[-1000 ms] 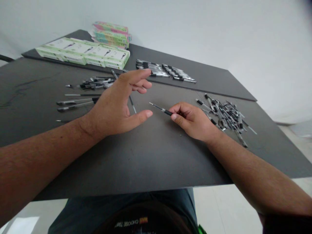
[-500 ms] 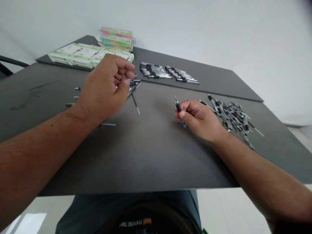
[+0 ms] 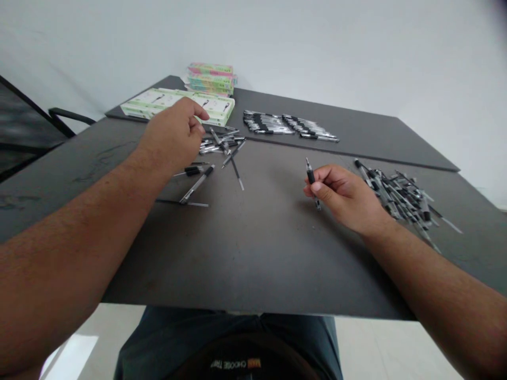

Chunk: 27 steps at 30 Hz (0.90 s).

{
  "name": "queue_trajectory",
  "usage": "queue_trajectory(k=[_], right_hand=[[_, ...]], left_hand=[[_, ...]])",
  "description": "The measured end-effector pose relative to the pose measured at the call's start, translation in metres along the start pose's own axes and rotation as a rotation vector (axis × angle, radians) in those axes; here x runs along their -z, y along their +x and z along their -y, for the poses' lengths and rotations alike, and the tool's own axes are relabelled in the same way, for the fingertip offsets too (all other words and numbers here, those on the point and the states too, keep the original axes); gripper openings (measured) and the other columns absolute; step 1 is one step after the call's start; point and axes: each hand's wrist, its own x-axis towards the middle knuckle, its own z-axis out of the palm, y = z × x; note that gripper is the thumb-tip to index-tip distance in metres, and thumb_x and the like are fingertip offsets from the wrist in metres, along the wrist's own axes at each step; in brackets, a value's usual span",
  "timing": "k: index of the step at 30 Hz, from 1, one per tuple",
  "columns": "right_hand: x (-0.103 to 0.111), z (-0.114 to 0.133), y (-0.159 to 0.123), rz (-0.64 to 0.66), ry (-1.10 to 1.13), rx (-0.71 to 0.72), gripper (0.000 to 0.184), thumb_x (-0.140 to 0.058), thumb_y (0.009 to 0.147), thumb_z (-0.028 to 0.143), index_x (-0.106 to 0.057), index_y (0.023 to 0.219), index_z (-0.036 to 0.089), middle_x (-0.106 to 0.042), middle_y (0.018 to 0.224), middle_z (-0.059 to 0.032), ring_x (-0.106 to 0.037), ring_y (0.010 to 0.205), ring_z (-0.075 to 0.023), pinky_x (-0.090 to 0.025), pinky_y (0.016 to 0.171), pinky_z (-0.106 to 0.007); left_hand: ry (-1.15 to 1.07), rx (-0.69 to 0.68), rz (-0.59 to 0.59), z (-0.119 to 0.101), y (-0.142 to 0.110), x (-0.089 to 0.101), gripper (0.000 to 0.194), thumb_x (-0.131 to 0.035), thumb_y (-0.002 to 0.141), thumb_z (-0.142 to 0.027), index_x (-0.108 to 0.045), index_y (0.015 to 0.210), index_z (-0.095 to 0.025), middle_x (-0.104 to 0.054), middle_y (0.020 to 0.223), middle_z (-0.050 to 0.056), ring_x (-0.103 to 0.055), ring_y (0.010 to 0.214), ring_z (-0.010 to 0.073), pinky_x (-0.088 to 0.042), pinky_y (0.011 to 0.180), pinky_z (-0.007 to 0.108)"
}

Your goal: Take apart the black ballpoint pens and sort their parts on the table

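My right hand [image 3: 348, 198] pinches a clear-barrelled pen [image 3: 311, 179] with a black rubber grip between thumb and fingers, its narrow tip pointing away from me. Over the left part of the table is my left hand [image 3: 176, 132], fingers loosely bent and apart, with no object visible in them. Just beyond and beside it lies a loose group of pens [image 3: 222, 143] and thin refills. A single pen [image 3: 198, 183] rests across a thin refill [image 3: 198, 205] nearer to me. Right of my right hand spreads a heap of pen parts [image 3: 400, 195], clear barrels and black grips.
On the raised back board [image 3: 364, 126], pens [image 3: 269, 122] lie side by side in two rows. White-and-green boxes [image 3: 217, 108] stand at the back left, with a stack of colourful boxes [image 3: 209, 79] behind. A black chair arm [image 3: 71, 113] is beyond the table's left edge.
The view has shifted, so the table appears farther right and lower. My left hand has drawn back from the loose pens, showing more of them. My right hand keeps its pen.
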Motion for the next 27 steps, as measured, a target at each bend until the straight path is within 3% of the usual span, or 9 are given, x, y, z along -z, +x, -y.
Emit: queue_trajectory(k=[4,10,17,20,22,24,27], right_hand=[[0.001,0.001,0.0,-0.02,0.013,-0.003,0.038,-0.073,0.111,0.064,-0.073,0.107,0.027,-0.078,0.1,-0.0063,-0.074,0.094,-0.0264,-0.057,0.088,-0.042],[0.002,-0.001,0.0,-0.013,0.002,-0.02,0.036,-0.073,0.111,0.063,-0.074,0.108,0.027,-0.081,0.103,-0.0071,-0.075,0.093,-0.0271,-0.055,0.089,-0.044],[0.002,-0.005,0.0,-0.004,0.012,-0.021,0.043,-0.073,0.11,0.069,-0.074,0.108,0.026,-0.08,0.101,-0.0064,-0.074,0.091,-0.0263,-0.056,0.086,-0.043],[0.001,-0.006,0.001,-0.008,0.025,-0.024,0.045,-0.074,0.109,0.071,-0.075,0.109,0.027,-0.08,0.101,-0.0063,-0.075,0.092,-0.0271,-0.057,0.086,-0.043],[0.001,-0.006,0.001,-0.01,0.025,-0.028,0.046,-0.074,0.108,0.073,-0.075,0.109,0.027,-0.081,0.101,-0.0068,-0.075,0.093,-0.0278,-0.058,0.086,-0.044],[0.001,-0.006,0.0,-0.005,0.019,-0.031,0.046,-0.074,0.108,0.073,-0.075,0.108,0.027,-0.081,0.101,-0.0073,-0.076,0.093,-0.0281,-0.058,0.086,-0.044],[0.001,-0.006,0.0,0.009,0.012,-0.037,0.045,-0.074,0.109,0.072,-0.075,0.109,0.026,-0.081,0.103,-0.0074,-0.076,0.094,-0.0279,-0.058,0.087,-0.043]], left_hand=[[0.003,0.051,-0.039,0.014,0.007,0.008,0.04,-0.058,0.107,-0.018,-0.073,0.143,-0.018,-0.084,0.12,0.004,-0.066,0.1,0.021,-0.054,0.102,0.037],[-0.058,0.182,-0.127,0.047,0.017,0.02,0.036,-0.055,0.113,-0.027,-0.07,0.145,-0.024,-0.086,0.115,-0.003,-0.066,0.094,0.0172,-0.054,0.089,0.037],[-0.049,0.209,-0.23,0.086,0.027,0.026,0.032,-0.062,0.108,-0.036,-0.072,0.137,-0.025,-0.087,0.113,-0.007,-0.065,0.104,0.0184,-0.056,0.104,0.044],[0.062,0.096,-0.076,0.124,0.037,0.025,0.036,-0.077,0.096,-0.061,-0.077,0.108,-0.027,-0.085,0.102,-0.004,-0.063,0.111,0.0256,-0.05,0.119,0.054],[0.086,0.073,0.02,0.15,0.042,0.022,0.048,-0.089,0.078,-0.074,-0.069,0.081,-0.03,-0.071,0.072,-0.005,-0.063,0.105,0.0261,-0.048,0.119,0.055],[0.105,0.038,0.098,0.17,0.046,0.018,0.056,-0.092,0.065,-0.082,-0.067,0.071,-0.032,-0.051,0.053,-0.007,-0.058,0.086,0.0228,-0.053,0.107,0.05],[0.137,-0.017,0.184,0.185,0.046,0.012,0.064,-0.09,0.059,-0.09,-0.071,0.071,-0.03,-0.046,0.047,-0.011,-0.044,0.066,0.0174,-0.051,0.083,0.039]])
